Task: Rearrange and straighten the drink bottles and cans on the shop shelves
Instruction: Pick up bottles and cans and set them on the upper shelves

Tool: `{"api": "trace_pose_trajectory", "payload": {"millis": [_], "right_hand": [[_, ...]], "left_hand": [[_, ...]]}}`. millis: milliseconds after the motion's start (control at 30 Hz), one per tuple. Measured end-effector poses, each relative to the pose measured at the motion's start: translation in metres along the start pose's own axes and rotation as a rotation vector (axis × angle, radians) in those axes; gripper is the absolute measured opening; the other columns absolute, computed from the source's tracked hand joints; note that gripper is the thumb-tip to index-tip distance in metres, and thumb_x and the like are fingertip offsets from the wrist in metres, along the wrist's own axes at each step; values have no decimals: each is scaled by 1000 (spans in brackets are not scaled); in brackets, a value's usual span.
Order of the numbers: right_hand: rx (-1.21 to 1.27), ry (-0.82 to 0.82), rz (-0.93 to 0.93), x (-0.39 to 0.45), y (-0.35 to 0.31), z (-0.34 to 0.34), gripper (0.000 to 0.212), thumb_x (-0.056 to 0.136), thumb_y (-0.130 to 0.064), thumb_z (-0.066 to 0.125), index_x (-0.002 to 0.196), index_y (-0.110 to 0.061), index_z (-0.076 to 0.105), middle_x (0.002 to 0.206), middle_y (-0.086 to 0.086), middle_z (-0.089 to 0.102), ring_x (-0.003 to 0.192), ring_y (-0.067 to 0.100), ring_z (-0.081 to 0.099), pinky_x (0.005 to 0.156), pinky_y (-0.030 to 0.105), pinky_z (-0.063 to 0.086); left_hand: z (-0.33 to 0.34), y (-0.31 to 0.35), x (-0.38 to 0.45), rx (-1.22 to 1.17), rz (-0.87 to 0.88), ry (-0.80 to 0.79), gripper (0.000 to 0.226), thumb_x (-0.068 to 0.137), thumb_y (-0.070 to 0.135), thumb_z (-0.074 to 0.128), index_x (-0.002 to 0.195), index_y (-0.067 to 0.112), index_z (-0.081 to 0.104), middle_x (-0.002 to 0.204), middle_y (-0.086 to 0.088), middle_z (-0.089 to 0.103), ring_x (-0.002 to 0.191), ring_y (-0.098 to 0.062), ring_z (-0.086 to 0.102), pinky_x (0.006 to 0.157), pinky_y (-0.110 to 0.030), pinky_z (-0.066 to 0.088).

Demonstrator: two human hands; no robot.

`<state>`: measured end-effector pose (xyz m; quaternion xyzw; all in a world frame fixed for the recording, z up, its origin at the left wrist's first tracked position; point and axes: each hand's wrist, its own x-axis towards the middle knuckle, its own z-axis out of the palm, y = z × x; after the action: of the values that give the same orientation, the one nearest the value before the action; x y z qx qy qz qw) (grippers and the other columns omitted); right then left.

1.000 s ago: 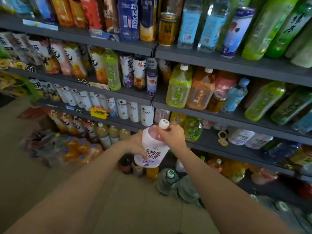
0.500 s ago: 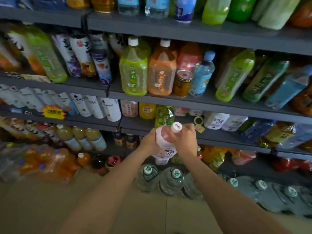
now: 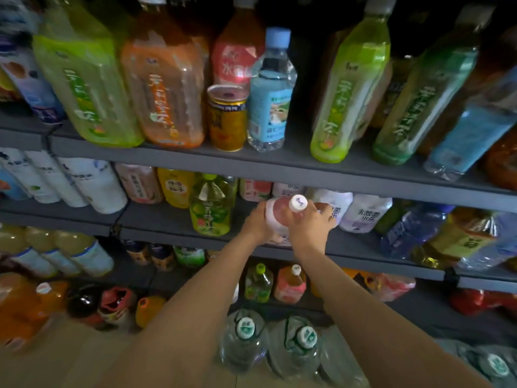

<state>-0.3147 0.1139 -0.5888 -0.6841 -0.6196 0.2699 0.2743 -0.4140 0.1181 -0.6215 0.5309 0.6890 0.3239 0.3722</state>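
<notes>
So the white bottle (image 3: 279, 217) with the pinkish label and white screw cap sits right in the middle of the frame, held over the front edge of the middle shelf (image 3: 179, 219), in the gap between a green tea bottle (image 3: 210, 206) on its left and two matching white bottles (image 3: 363, 212) on its right. Both hands are clamped on it: the left hand (image 3: 256, 224) wraps the left side of the body, the right hand (image 3: 309, 224) curls round the shoulder just under the cap. Looks to me like the placing step, slotting this one in next to its twins. I'd guess the next move calls for setting the base flat on the shelf, then nudging it back and turning the label forward so it lines up with the white ones without knocking the green bottle. Hard to tell whether the base is already touching the shelf, since the hands and wrists cover the lower half. The label is mostly hidden too. Up on the shelf above, the yellow can (image 3: 227, 119) and blue water bottle (image 3: 270, 91) are clear enough, but everything toward the left and right edges of the frame is smeared and leaning from the wide lens, and the top row of bottles is cut off at the caps. Big water jugs (image 3: 299, 348) show at the bottom centre.
</notes>
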Motion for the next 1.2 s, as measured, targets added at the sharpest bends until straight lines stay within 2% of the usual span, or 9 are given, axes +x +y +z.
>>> {"api": "trace_pose_trajectory", "payload": {"millis": [233,367,533,667,733,1000,1067,1133,1200], "right_hand": [[128,-82,-185,29,38,22,67,84,2,56,143,-10,29,144,14,29,130,32,31,108,34,29],[321,-219,102,24,58,44,67,89,1,46,147,-20,18,140,13,31,121,33,44,100,39,42],[460,-269,235,33,64,63,55,93,-7,41,144,-17,22,136,13,44,116,32,50,87,34,43],[505,-267,220,54,60,66,52,89,1,36,138,-16,33,124,10,52,90,23,50,66,28,42],[524,-276,232,60,58,65,52,89,3,34,136,-18,36,117,8,54,92,22,49,74,29,40],[530,-334,252,36,58,68,60,94,1,31,148,-23,22,143,7,39,110,21,47,86,28,38],[520,-296,269,23,49,63,58,94,0,32,147,-23,26,128,8,46,99,21,50,84,29,42],[522,-262,257,9,33,55,55,92,1,32,143,-19,34,110,6,46,76,14,47,66,22,41],[495,-205,226,-10,9,39,48,90,3,34,134,-13,45,106,4,49,77,15,51,65,22,40]], "left_hand": [[12,-22,43,-121,-91,15,75,72,3,74,137,21,41,131,-8,54,122,-26,50,101,-45,44],[30,-31,52,-168,-150,116,84,71,16,79,141,20,34,134,-4,51,122,-25,49,101,-35,43],[52,-45,62,-144,-185,142,69,79,19,72,138,12,39,134,-11,53,122,-28,51,98,-32,41],[53,-37,80,-112,-207,168,56,84,16,65,136,9,43,132,-14,54,121,-30,51,101,-37,42],[55,-34,89,-98,-213,182,53,85,15,63,135,11,44,132,-13,55,121,-30,52,99,-36,43],[58,-47,62,129,-240,239,34,96,23,46,124,5,51,127,-15,56,119,-32,51,91,-35,42],[50,-47,41,182,-211,197,36,94,18,46,129,7,47,129,-14,55,121,-31,49,94,-34,41],[36,-43,20,260,-165,173,38,93,14,45,131,8,45,129,-14,54,122,-31,49,95,-36,40],[14,-34,-7,330,-63,189,34,93,11,42,126,9,48,126,-15,55,117,-33,51,91,-38,42]]}}
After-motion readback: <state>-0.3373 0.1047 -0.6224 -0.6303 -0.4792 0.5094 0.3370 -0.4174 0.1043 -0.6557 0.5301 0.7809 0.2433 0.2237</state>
